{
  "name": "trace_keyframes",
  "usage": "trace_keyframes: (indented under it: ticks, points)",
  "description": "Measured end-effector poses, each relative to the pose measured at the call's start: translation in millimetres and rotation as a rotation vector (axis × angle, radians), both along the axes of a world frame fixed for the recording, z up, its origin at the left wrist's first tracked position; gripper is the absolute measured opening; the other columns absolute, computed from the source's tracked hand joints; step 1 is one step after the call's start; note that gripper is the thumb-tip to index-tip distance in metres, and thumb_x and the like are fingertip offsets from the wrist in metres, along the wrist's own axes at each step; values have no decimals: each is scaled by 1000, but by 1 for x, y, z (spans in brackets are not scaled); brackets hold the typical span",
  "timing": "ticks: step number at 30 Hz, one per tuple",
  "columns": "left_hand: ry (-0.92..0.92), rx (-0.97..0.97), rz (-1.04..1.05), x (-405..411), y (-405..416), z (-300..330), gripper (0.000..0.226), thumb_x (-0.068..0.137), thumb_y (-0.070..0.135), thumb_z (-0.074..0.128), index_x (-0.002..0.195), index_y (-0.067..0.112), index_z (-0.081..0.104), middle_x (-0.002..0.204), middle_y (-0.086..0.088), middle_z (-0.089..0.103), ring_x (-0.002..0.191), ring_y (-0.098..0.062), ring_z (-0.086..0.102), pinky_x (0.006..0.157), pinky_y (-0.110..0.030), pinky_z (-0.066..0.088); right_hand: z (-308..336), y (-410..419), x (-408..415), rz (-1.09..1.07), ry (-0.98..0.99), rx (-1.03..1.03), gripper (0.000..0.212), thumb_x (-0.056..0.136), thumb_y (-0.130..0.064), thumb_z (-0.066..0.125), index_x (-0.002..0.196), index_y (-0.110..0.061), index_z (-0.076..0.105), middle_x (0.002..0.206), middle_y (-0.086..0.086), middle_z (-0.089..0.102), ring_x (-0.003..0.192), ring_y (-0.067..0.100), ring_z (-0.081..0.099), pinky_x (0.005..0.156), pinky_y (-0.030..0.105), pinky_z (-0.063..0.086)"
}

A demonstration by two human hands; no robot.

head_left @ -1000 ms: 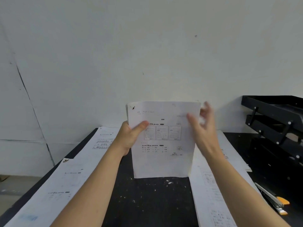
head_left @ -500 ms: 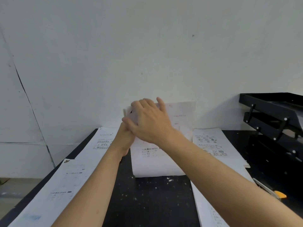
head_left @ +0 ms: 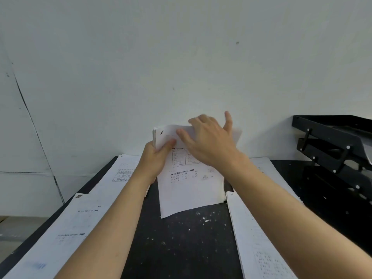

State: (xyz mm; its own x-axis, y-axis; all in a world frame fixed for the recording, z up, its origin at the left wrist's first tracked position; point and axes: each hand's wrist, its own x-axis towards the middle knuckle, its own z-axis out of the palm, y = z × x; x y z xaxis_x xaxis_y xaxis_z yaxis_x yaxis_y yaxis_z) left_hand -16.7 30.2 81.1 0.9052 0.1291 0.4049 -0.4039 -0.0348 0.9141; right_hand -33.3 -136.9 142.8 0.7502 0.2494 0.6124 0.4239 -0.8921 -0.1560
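A stack of printed white sheets (head_left: 189, 190) stands upright on its lower edge on the black table (head_left: 181, 244), tilted a little to the left. My left hand (head_left: 155, 158) grips its upper left edge, thumb on the front sheet. My right hand (head_left: 209, 141) lies over the top of the stack with its fingers curled over the upper edge and the thumb on the front; the little finger sticks up. The front sheet hangs lower than the others at its bottom left corner.
Printed sheets lie flat along the table's left side (head_left: 80, 222) and right side (head_left: 259, 238). A black stacked letter tray (head_left: 338, 150) stands at the right. A white wall (head_left: 181, 67) rises directly behind the table. White specks dot the tabletop.
My right hand moved from the stack's right edge across to its top left, then back toward the top middle. The stack now leans and its front sheet has slipped lower.
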Motion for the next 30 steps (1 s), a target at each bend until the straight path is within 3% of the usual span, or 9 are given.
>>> trace_keyframes:
  ticks: [3, 5, 8, 10, 12, 15, 19, 23, 30]
  points:
    - [15, -32, 10, 2, 1, -1, 14, 101, 22, 60, 101, 19, 73, 90, 6, 80, 87, -10, 76, 69, -21, 58, -1, -27, 10, 15, -104, 155, 77, 95, -68, 50, 158, -28, 30, 159, -4, 38, 153, 13, 26, 123, 56, -6]
    - [13, -20, 9, 4, 3, -1, 14, 101, 25, 60, 102, 20, 73, 93, 7, 80, 89, -11, 76, 73, -22, 59, -4, -49, 14, 77, -50, 399, 97, 86, -67, 66, 162, -33, 16, 162, -7, 32, 153, 8, 24, 125, 52, 0]
    - [11, -18, -3, 7, 4, -1, 14, 101, 26, 60, 103, 21, 73, 96, 9, 80, 93, -10, 76, 75, -22, 59, -20, -76, 23, 401, 233, 903, 111, 78, -55, 82, 162, -37, 12, 158, -4, 41, 141, 11, 44, 117, 40, 35]
    - [16, -33, -11, 9, 3, -1, 13, 101, 25, 59, 103, 21, 72, 94, 10, 80, 90, -7, 76, 72, -20, 59, -39, -90, 31, 606, 467, 1072, 99, 80, -40, 85, 159, -28, 27, 148, 6, 55, 130, 19, 60, 106, 42, 51]
    - [23, -34, -13, 11, 1, -1, 12, 101, 25, 60, 103, 22, 72, 94, 10, 80, 91, -7, 75, 73, -20, 59, -63, -95, 36, 666, 650, 1036, 67, 85, -20, 81, 143, -6, 51, 131, 12, 71, 117, 26, 71, 102, 49, 57]
    - [38, -57, -16, 14, -2, -1, 13, 98, 26, 63, 104, 21, 72, 97, 6, 80, 95, -12, 76, 80, -28, 60, -97, -92, 41, 629, 806, 962, 40, 90, -10, 75, 129, -7, 66, 125, 8, 75, 116, 29, 72, 102, 49, 57]
    - [76, -95, -65, 11, 2, -13, 30, 83, 33, 71, 108, 16, 72, 105, 0, 79, 102, -19, 75, 89, -39, 60, -112, -84, 47, 571, 766, 1077, 34, 93, -14, 74, 127, -9, 69, 120, 9, 77, 111, 31, 74, 97, 52, 59]
    - [182, -52, -93, 5, 4, -51, 40, 76, 31, 77, 114, 19, 71, 116, 0, 77, 112, -20, 71, 103, -49, 53, -115, -81, 51, 554, 761, 1067, 36, 94, -17, 74, 128, -8, 69, 121, 9, 77, 109, 31, 75, 95, 51, 60]
    - [202, -6, -39, 11, -2, -64, 21, 91, 20, 73, 111, 27, 71, 106, 11, 77, 104, -10, 72, 100, -38, 55, -123, -77, 50, 501, 737, 1059, 30, 94, -16, 75, 123, -9, 73, 115, 4, 79, 106, 24, 76, 89, 38, 63]
